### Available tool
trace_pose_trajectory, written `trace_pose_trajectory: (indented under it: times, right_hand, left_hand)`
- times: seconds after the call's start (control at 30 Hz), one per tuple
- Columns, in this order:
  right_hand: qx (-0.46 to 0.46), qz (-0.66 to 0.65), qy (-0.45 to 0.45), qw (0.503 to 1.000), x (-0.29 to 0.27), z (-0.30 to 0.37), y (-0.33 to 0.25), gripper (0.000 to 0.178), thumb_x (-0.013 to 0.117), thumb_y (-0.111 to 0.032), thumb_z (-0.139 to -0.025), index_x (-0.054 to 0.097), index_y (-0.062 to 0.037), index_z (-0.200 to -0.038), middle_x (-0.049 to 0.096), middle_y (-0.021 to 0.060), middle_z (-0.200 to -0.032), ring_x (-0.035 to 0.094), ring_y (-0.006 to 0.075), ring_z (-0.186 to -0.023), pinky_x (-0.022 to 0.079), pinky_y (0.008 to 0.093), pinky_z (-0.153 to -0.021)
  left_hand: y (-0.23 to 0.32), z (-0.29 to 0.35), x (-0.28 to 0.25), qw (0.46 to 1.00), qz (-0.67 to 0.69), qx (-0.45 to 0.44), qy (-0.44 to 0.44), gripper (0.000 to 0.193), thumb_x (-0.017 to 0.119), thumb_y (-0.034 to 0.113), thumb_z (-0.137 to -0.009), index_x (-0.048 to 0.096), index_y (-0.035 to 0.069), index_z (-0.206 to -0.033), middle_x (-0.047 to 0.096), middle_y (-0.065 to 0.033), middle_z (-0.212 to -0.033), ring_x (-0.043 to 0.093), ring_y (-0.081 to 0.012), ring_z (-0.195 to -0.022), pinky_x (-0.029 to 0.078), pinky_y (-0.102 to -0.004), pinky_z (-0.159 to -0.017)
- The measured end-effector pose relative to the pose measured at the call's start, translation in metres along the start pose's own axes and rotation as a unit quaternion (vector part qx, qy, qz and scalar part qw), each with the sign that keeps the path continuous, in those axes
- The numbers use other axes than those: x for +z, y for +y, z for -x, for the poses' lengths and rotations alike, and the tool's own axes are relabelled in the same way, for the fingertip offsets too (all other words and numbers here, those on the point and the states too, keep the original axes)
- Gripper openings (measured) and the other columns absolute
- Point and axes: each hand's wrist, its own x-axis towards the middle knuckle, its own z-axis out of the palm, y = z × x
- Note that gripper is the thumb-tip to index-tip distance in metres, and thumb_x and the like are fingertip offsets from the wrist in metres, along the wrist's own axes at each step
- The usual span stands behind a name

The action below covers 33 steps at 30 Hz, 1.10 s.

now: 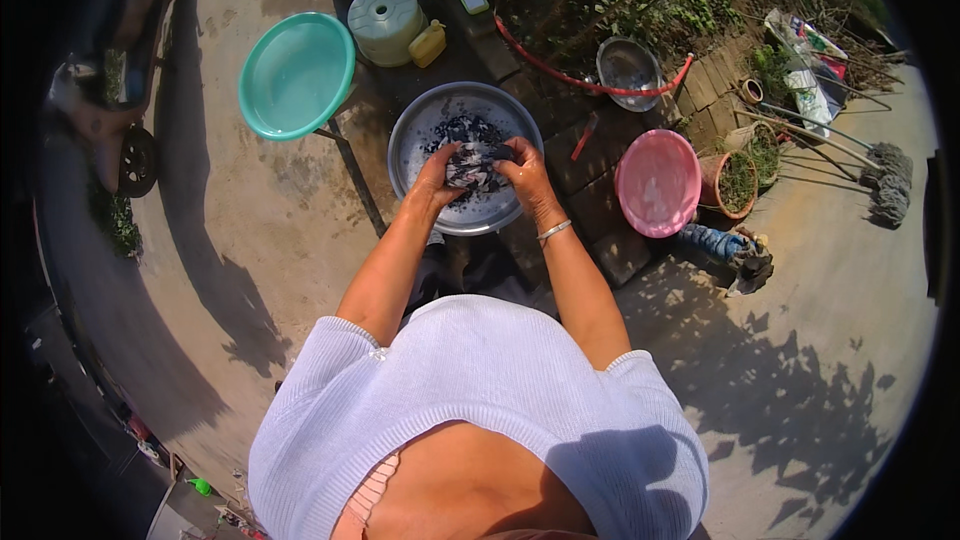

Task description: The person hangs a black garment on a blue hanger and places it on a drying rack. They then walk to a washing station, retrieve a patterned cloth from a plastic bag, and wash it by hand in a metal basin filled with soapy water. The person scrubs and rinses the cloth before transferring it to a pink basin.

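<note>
A wide metal basin point(403, 130) stands on the paving in front of me. Over it, both my hands grip a crumpled dark-and-white patterned cloth point(473, 168). My left hand point(437, 176) has its fingers closed on the left side of the cloth. On the opposite side, my right hand point(525, 172) pinches a dark fold of it, fingers bent inward. Dark speckles show on the basin's bottom around the cloth; whether they are pattern or loose bits I cannot tell. A silver bangle circles my right wrist.
A green basin point(297, 77), a pale round stool point(386, 24) and a yellow container point(428, 44) lie beyond to the left. At right are a pink basin point(658, 184), a metal bowl point(629, 74), a red hose point(560, 77), flowerpots point(737, 186) and mops point(886, 185).
</note>
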Motion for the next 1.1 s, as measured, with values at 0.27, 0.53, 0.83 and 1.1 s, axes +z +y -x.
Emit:
trace_pose_trajectory:
  times: [0.27, 0.53, 0.83, 1.1]
  right_hand:
    - [0.054, -0.3, 0.063, 0.95, 0.034, 0.029, -0.026, 0.09, 0.074, -0.037, -0.075, 0.021, -0.0148, -0.144, 0.038, 0.0135, -0.136, 0.047, 0.0269, -0.119, 0.044, 0.04, -0.095]
    - [0.009, -0.219, 0.044, 0.975, 0.044, 0.007, -0.027, 0.055, 0.075, -0.021, -0.074, 0.051, 0.0, -0.119, 0.06, 0.0112, -0.106, 0.06, 0.0205, -0.094, 0.05, 0.0332, -0.083]
    - [-0.378, 0.334, 0.164, 0.848, 0.072, 0.024, -0.044, 0.03, 0.077, -0.019, -0.065, 0.056, -0.0043, -0.081, 0.054, 0.0129, -0.084, 0.056, 0.0319, -0.077, 0.048, 0.0369, -0.071]
    - [-0.455, 0.311, 0.125, 0.825, 0.097, 0.04, -0.082, 0.03, 0.073, -0.028, -0.071, 0.06, -0.0065, -0.087, 0.055, 0.0147, -0.096, 0.057, 0.0327, -0.079, 0.049, 0.0397, -0.068]
  left_hand:
    - [-0.02, 0.026, 0.066, 0.979, -0.027, 0.192, 0.056, 0.04, 0.062, 0.032, -0.088, 0.053, 0.0, -0.109, 0.063, -0.0113, -0.098, 0.064, -0.0234, -0.084, 0.055, -0.0386, -0.072]
    - [0.004, 0.044, 0.075, 0.983, -0.158, 0.097, 0.001, 0.052, 0.046, 0.051, -0.091, 0.055, 0.004, -0.111, 0.064, -0.008, -0.099, 0.063, -0.0184, -0.086, 0.053, -0.0339, -0.076]
    - [0.0, 0.079, 0.077, 0.993, -0.095, 0.057, 0.035, 0.065, 0.047, 0.066, -0.083, 0.045, 0.015, -0.124, 0.057, -0.0084, -0.113, 0.06, -0.026, -0.1, 0.052, -0.0476, -0.08]
    - [0.015, 0.039, 0.039, 0.929, -0.173, 0.321, -0.071, 0.029, 0.052, 0.031, -0.092, 0.055, 0.006, -0.108, 0.061, -0.0075, -0.098, 0.061, -0.0201, -0.086, 0.053, -0.0322, -0.076]
